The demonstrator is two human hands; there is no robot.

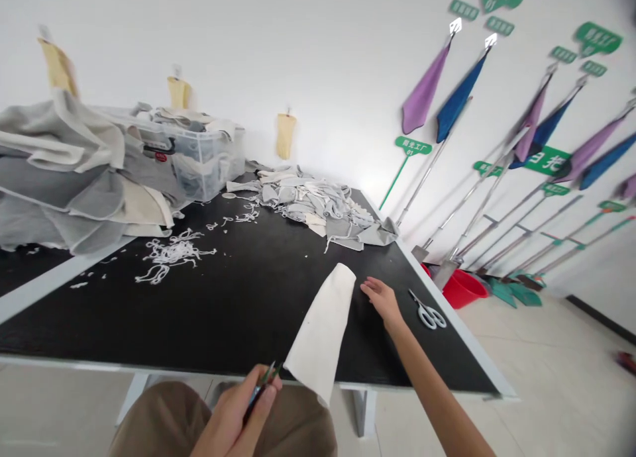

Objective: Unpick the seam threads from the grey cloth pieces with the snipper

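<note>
A white fabric piece point(322, 324) lies across the near edge of the black table point(238, 311) and hangs over it. My left hand point(238, 414), low over my lap, is closed on a small dark green snipping tool point(261, 385) just left of the cloth's hanging end. My right hand point(380, 298) rests flat on the table with fingers stretched out, just right of the cloth's far end. White-handled scissors point(427, 312) lie on the table to the right of that hand.
A heap of grey and white fabric pieces point(318, 208) sits at the table's far side. White cord scraps point(171, 255) are scattered mid-left. Stacked cloth point(69, 179) and a clear plastic bin point(199, 159) stand at left. Mops and a red bucket point(462, 288) line the right wall.
</note>
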